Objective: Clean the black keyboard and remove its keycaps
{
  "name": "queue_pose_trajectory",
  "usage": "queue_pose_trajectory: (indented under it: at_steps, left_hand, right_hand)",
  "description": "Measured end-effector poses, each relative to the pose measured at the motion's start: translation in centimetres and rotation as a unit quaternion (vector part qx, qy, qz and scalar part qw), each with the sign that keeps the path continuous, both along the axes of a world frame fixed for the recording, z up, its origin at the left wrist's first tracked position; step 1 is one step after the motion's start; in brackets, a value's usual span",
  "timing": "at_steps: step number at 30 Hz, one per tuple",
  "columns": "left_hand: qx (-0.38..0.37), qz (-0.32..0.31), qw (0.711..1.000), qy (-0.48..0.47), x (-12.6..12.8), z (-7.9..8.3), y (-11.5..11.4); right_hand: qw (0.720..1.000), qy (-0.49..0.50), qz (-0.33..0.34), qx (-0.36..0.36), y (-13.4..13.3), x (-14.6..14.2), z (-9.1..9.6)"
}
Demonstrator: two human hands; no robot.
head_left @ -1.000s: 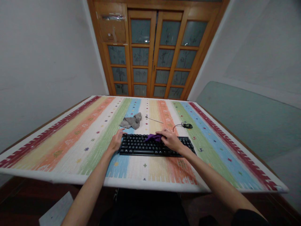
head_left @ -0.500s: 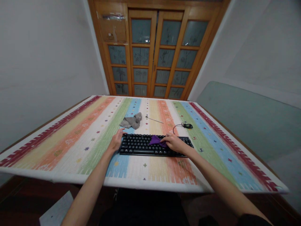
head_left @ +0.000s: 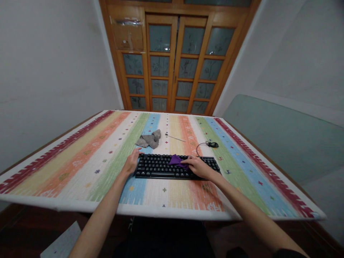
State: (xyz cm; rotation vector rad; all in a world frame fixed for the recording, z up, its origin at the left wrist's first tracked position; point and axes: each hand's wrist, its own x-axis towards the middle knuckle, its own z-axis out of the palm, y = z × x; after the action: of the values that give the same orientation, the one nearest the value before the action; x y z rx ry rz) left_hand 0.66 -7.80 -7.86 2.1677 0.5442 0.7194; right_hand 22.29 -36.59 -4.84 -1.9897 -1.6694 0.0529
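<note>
As the right hand [head_left: 198,167] pinches a purple cloth [head_left: 176,160] on the black keyboard [head_left: 154,168], the left hand [head_left: 131,162] touches the keyboard's left end; I can't tell if it grips. The keyboard lies near the middle of the front edge of the table [head_left: 157,195], with a grey rag [head_left: 150,140] behind it.

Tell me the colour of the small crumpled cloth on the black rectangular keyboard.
The small crumpled cloth is purple, seen best in the head view.
</note>
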Motion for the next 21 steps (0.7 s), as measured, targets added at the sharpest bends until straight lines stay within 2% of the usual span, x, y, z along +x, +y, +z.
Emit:
queue_pose_trajectory:
  at_steps: [3,7,15,17,21]
  left_hand:
    - [-0.002,-0.001,1.0,0.0,0.0,0.0,0.0]
    - [0.001,-0.001,1.0,0.001,0.0,-0.1,0.1]
    - [-0.002,-0.004,1.0,0.0,0.2,-0.5,0.4]
    - [-0.001,-0.003,1.0,0.001,0.2,-0.5,0.5]
    - [0.0,-0.003,1.0,0.001,0.2,-0.5,0.4]
  right_hand:
    - [1.0,-0.003,0.009,-0.017,-0.8,0.3,-0.3]
    - [1.0,-0.001,-0.008,-0.026,-1.3,0.7,0.3]
    - [0.996,-0.026,-0.056,-0.057,-0.4,0.8,1.1]
    - [0.995,-0.032,-0.096,-0.026,-0.3,0.9,1.5]
    - [0.981,-0.029,-0.171,0.084,-0.5,0.9,1.9]
